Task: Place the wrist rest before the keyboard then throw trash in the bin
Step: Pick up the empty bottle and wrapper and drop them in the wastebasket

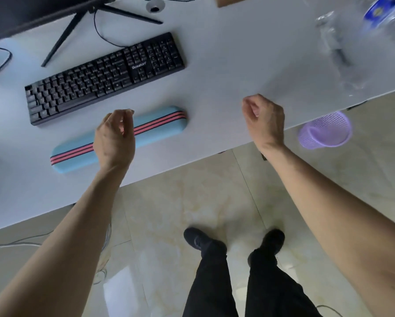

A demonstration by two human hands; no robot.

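A light blue wrist rest (159, 124) with red and black stripes lies on the white desk (214, 92), just on the near side of the black keyboard (105, 74) and roughly parallel to it. My left hand (115, 138) hovers above the middle of the rest, fingers loosely curled, holding nothing. My right hand (264, 120) hangs over the desk's near edge to the right, fingers curled, with nothing in it. A clear plastic bottle (333, 49) and crumpled clear plastic with a blue label (381, 12) lie blurred at the desk's far right. A purple mesh bin (325, 130) stands on the floor under the right edge.
A monitor on a tripod stand (82, 21) sits behind the keyboard, with black cables trailing left. A brown box edge (233, 0) shows at the top. My legs and black shoes (233, 243) stand on the tiled floor; cables lie on the floor at left.
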